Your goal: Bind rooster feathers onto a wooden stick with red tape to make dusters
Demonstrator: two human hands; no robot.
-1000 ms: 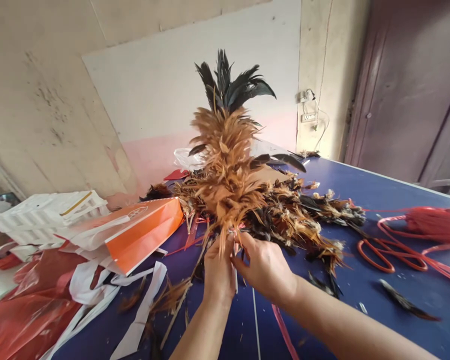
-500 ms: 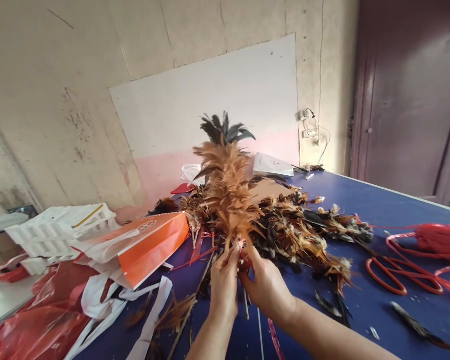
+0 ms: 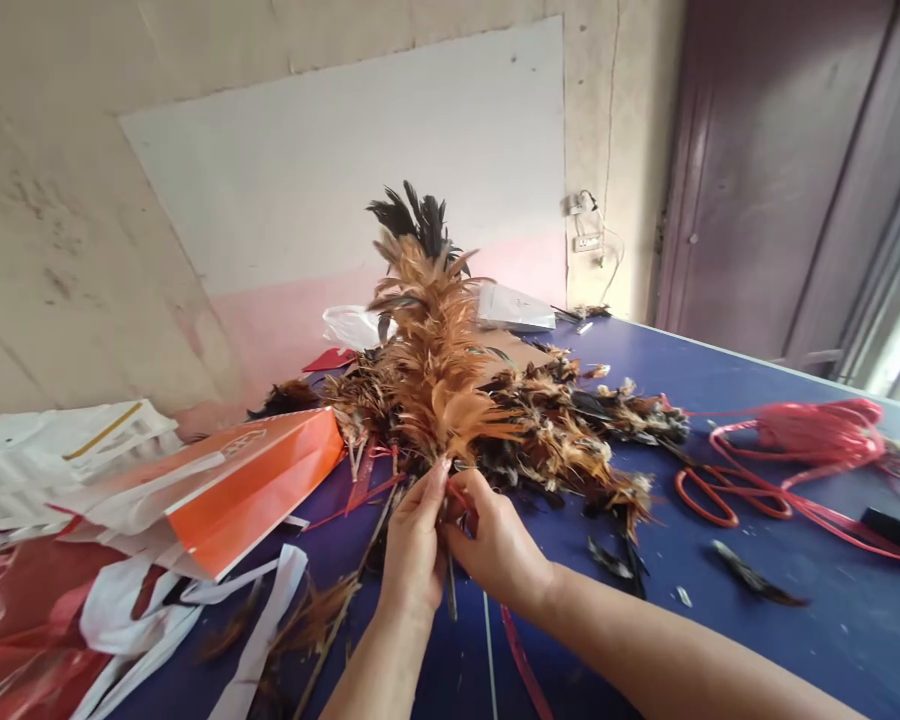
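Observation:
A feather duster (image 3: 436, 345) with brown plumes and a black tuft at its top leans away from me above the blue table. My left hand (image 3: 412, 535) is closed around its stick (image 3: 451, 588), the thumb pressed at the base of the lowest feathers. Close beside it, my right hand (image 3: 499, 545) is closed, pinching red plastic ribbon (image 3: 523, 660) at the stick. The ribbon's tail hangs down below my right wrist. My fingers partly hide where the ribbon meets the stick.
Strings of brown and black feathers (image 3: 570, 430) lie behind my hands. On the right are a bundle of red ribbon (image 3: 817, 440) and a loose feather (image 3: 757, 575). An orange paper bag (image 3: 255, 490), white strips (image 3: 266, 630) and red plastic (image 3: 37, 620) cover the left.
My view has swung to the right, so wall and bags sit farther left. Both hands stay on the duster, and its feather top tilts slightly more to the left.

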